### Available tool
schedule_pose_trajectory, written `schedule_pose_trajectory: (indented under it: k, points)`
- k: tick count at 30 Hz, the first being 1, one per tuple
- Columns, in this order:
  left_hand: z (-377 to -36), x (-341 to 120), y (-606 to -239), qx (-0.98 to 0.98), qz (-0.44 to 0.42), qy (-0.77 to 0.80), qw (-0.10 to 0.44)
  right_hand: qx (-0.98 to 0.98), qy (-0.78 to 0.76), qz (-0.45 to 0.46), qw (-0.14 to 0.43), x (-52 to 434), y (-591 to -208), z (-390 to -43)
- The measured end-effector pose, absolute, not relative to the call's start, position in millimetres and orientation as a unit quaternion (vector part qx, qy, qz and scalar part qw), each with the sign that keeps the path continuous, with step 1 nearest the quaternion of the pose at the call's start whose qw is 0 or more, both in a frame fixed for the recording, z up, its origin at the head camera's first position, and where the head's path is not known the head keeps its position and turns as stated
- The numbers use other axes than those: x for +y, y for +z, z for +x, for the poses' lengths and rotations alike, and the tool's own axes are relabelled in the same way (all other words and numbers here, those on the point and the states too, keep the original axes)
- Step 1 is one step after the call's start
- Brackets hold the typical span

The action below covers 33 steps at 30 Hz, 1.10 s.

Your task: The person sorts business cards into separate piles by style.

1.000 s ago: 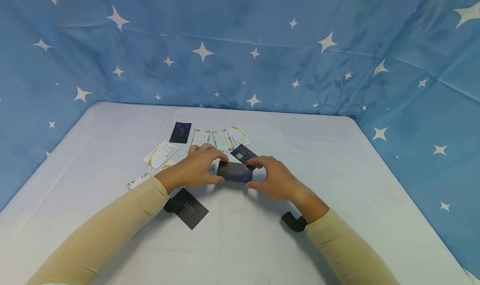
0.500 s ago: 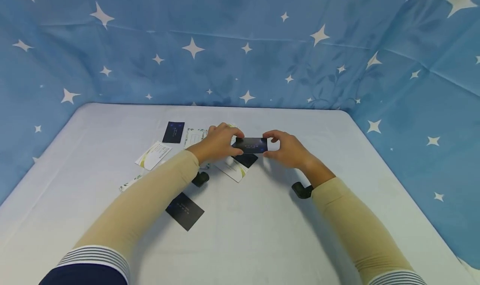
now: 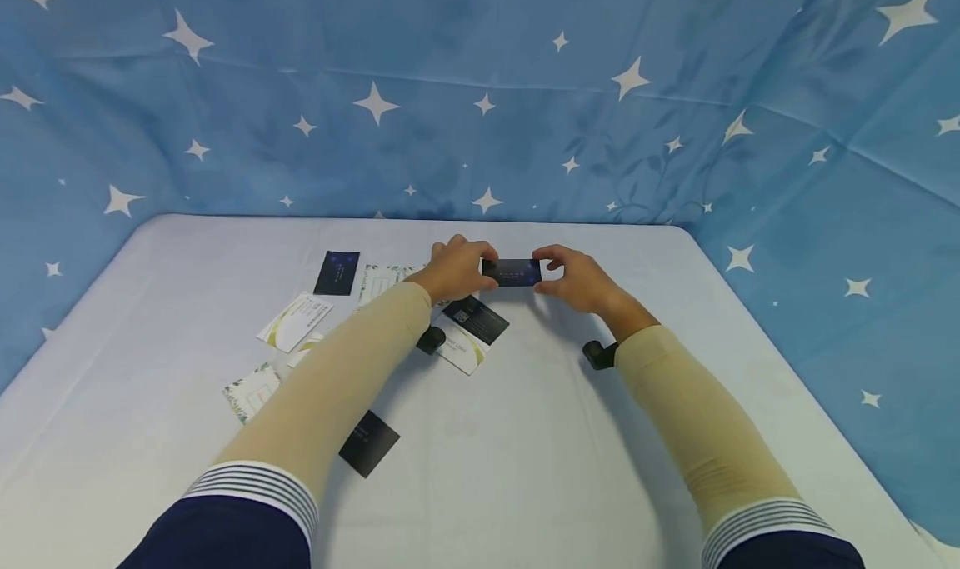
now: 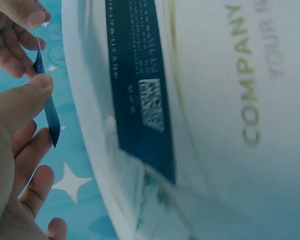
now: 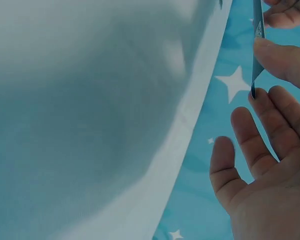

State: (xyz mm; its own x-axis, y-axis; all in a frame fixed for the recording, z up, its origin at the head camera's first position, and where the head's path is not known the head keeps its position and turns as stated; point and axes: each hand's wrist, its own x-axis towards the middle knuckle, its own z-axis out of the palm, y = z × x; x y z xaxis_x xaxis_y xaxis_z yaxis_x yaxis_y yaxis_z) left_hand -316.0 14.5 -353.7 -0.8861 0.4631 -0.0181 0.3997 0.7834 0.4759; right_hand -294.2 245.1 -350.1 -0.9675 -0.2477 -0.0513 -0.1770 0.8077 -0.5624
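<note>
Holding a dark business card [image 3: 512, 272] between them, the left hand [image 3: 456, 270] and the right hand [image 3: 574, 280] pinch its two short ends, thumb against fingertips, above the desk [image 3: 675, 369] toward its far edge. From the desk's middle the card sits at about 12 o'clock, lifted clear of the surface, long side running left to right. The left wrist view shows it edge-on [image 4: 49, 107], the thumb pressing its near face; the right wrist view shows the other end [image 5: 256, 45] caught between thumb and forefinger, with the remaining fingers loosely spread.

The far edge of the desk meets a blue star-printed cloth [image 3: 480, 94] just behind the hands, and the same cloth rises along the right edge at 3 o'clock. Open, bare desk lies to the right of the right forearm and across the near side at 6 o'clock.

Below the held card, at its 7 o'clock, a second dark card with a QR code [image 3: 476, 319] lies overlapping a white card [image 3: 459, 352]. Further cards are scattered toward 9 o'clock: a dark one [image 3: 337, 272], a white and green one [image 3: 296, 321], a leaf-patterned one [image 3: 251, 391]. Another dark card [image 3: 369, 443] lies beside the left forearm.
</note>
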Motion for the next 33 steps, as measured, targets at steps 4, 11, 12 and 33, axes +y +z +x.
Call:
schedule_pose_trajectory:
  k: [4, 11, 12, 33]
  points:
    - [-322, 18, -359, 0.947, 0.217, 0.227, 0.072, 0.947, -0.298, -0.099, 0.072, 243, -354, -303]
    - [-330, 27, -364, 0.954, 0.194, 0.213, 0.084, 0.942, -0.312, -0.065, 0.106, 237, -359, -314]
    - [-331, 29, -365, 0.954, 0.193, 0.213, 0.086, 0.942, -0.311, -0.06, 0.109, 238, -360, -316]
    - [-337, 40, -376, 0.951, 0.167, 0.24, 0.104, 0.946, -0.29, -0.064, 0.129, 245, -372, -330]
